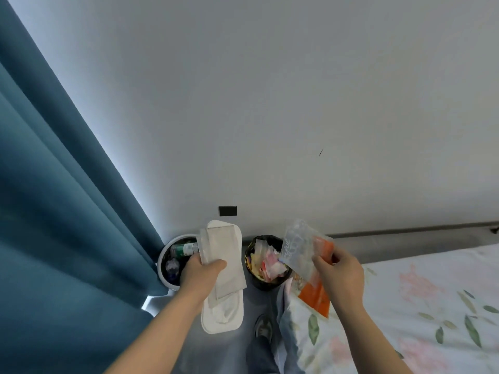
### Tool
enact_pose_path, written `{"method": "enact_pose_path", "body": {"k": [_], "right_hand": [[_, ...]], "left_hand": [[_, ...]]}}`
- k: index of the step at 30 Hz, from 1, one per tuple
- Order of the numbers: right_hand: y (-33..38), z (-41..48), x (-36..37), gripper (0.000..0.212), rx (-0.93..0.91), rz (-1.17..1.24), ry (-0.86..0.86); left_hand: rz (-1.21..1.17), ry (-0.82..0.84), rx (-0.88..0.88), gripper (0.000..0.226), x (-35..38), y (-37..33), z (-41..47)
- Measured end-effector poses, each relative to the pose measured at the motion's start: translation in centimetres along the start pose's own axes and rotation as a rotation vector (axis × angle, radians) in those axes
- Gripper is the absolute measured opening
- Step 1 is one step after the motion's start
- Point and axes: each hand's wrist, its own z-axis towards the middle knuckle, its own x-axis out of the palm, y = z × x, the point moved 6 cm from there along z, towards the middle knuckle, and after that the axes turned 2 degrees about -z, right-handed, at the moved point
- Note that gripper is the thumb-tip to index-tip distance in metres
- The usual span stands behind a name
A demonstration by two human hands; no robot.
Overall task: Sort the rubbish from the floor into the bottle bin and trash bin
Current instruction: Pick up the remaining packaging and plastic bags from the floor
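Progress well along, judging by both bins. Below and beyond the left fingers, bottle bin with its white rim, already holding bottles. Between the two hands and lower than either, trash bin, black, heaped with bright wrappers. No loose rubbish on the narrow strip of floor showing under the wrists; the rest of the floor hidden, so impossible to tell what remains down there. Left to do, at the least: the two pieces in hand, neither yet dropped, and both looking like matter for the trash bin rather than the bottle bin.

Left hand closed round a white slipper, thumb pressed across its face, the other fingers curled behind. Slipper upright, running well above and well below the grip, its upper end overlapping the bottle bin's rim in this view, just beside the trash bin rather than over it.

Right hand pinching a clear and orange packet by its right edge, fingertips on the orange part. Packet tilted, its clear end reaching up and left of the fingers, overlapping the trash bin's right rim.
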Motion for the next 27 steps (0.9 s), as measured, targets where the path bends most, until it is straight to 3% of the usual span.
{"method": "enact_pose_path", "body": {"k": [4, 8, 13, 19, 27], "right_hand": [[-2.3, 6.4, 3.0, 0.028, 0.034, -0.027, 0.053], [-5.5, 12.6, 6.8, 0.034, 0.088, -0.084, 0.116], [-10.7, 19.1, 13.2, 0.003, 0.151, -0.192, 0.218], [-17.6, 24.0, 21.8, 0.019, 0.202, -0.294, 0.275], [-26.4, 27.1, 30.7, 0.016, 0.35, -0.375, 0.317]], "left_hand": [[0.058, -0.021, -0.029, 0.031, 3.5, -0.6, 6.1], [0.114, -0.039, -0.08, 0.023, 7.4, 0.2, 12.8], [0.199, -0.053, -0.162, 0.034, 11.2, 4.2, 21.5], [0.273, -0.04, -0.213, 0.032, 14.5, 10.2, 30.7], [0.334, 0.01, -0.283, 0.038, 17.6, 18.1, 38.3]]}}
